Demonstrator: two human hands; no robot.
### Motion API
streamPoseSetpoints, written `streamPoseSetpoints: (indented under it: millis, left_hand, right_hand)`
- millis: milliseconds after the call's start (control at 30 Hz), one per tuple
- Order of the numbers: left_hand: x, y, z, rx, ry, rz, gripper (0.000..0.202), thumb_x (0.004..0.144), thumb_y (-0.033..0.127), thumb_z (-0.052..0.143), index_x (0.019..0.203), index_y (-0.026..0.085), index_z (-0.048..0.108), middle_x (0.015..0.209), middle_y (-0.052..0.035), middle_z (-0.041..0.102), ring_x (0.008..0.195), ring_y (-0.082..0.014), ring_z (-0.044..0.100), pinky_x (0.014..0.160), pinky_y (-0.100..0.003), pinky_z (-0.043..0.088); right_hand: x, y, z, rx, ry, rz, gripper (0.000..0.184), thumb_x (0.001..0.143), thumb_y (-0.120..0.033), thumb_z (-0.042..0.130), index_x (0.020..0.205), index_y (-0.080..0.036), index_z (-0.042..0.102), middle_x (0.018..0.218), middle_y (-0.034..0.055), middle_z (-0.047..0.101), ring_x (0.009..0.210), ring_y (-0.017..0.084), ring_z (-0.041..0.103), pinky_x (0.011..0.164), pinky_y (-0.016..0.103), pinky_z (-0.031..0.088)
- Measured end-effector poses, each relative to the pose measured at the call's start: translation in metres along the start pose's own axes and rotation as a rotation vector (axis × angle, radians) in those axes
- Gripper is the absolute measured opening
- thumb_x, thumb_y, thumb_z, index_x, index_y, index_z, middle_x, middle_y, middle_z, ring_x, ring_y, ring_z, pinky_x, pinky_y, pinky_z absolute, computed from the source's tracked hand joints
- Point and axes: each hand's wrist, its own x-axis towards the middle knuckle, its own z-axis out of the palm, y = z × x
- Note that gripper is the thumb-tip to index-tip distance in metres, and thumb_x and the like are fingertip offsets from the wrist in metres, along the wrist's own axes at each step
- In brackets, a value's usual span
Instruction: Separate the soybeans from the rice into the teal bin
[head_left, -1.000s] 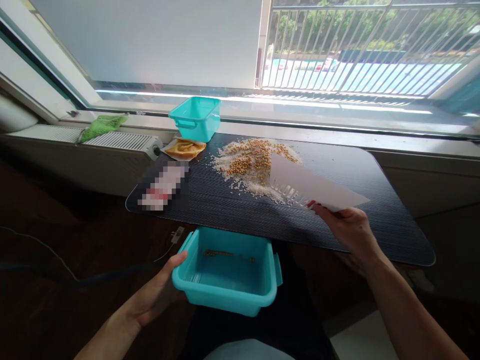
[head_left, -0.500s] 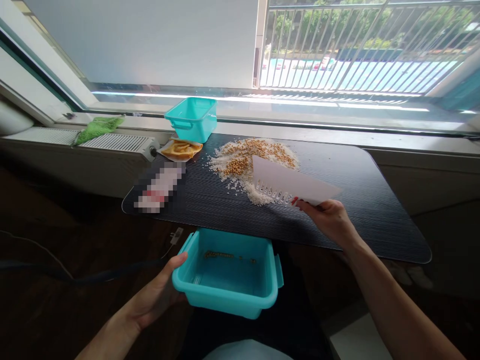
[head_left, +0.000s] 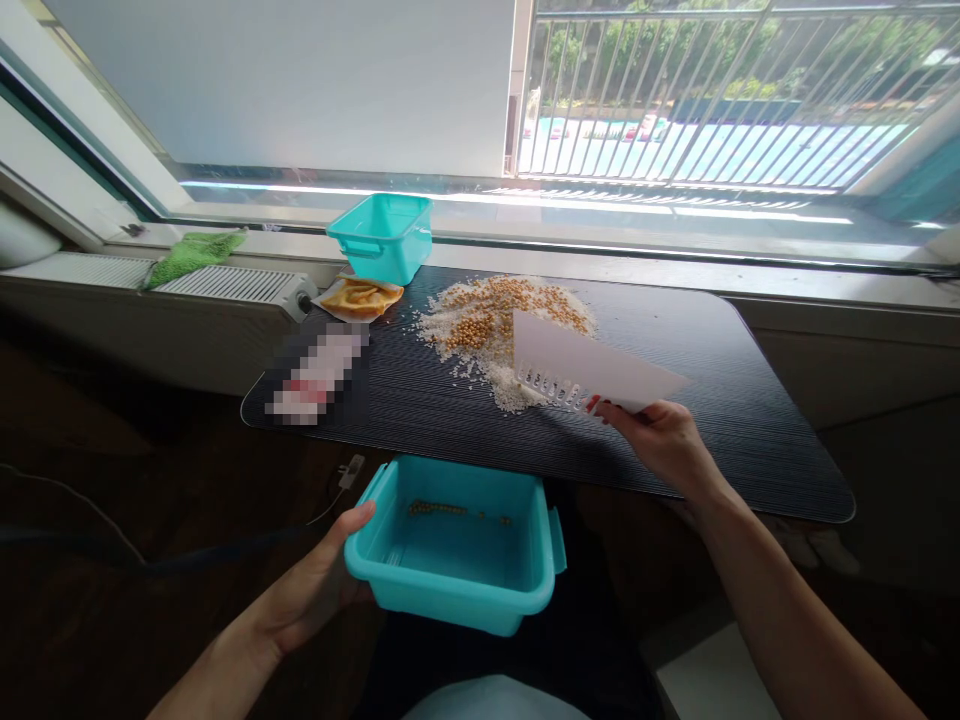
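My left hand (head_left: 319, 590) grips the left side of a teal plastic tub (head_left: 457, 545), held below the near edge of the black mat (head_left: 705, 420). A few yellow beans lie along the tub's far inner edge. My right hand (head_left: 660, 440) pinches a white card (head_left: 592, 372) whose lower edge is cut into comb-like slots. The card stands tilted on the mat, its left end against a heap of white rice mixed with yellow beans (head_left: 499, 320).
A second teal tub (head_left: 381, 235) stands at the mat's back left, beside an orange cloth (head_left: 360, 297). A blurred white and red packet (head_left: 313, 373) lies on the mat's left. A green cloth (head_left: 191, 255) rests on the radiator. Behind is a window with railings.
The card and my right hand slid left along the mat toward the heap, then eased slightly back to the right. My left hand and the tub stayed in place.
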Motion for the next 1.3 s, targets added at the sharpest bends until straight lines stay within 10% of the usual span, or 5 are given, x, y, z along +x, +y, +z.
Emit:
streamPoseSetpoints:
  millis: [1300]
  left_hand:
    - [0.002, 0.002, 0.002, -0.01, 0.019, -0.006, 0.074, 0.084, 0.061, 0.048, 0.143, 0.018, 0.039, 0.124, -0.013, 0.066, 0.118, -0.0338, 0.056, 0.094, -0.044, 0.049]
  right_hand:
    - [-0.005, -0.004, -0.004, 0.057, -0.001, 0.055, 0.032, 0.062, -0.051, 0.078, 0.069, -0.02, 0.075, 0.077, 0.0048, 0.075, 0.076, 0.024, 0.069, 0.076, 0.036, 0.055]
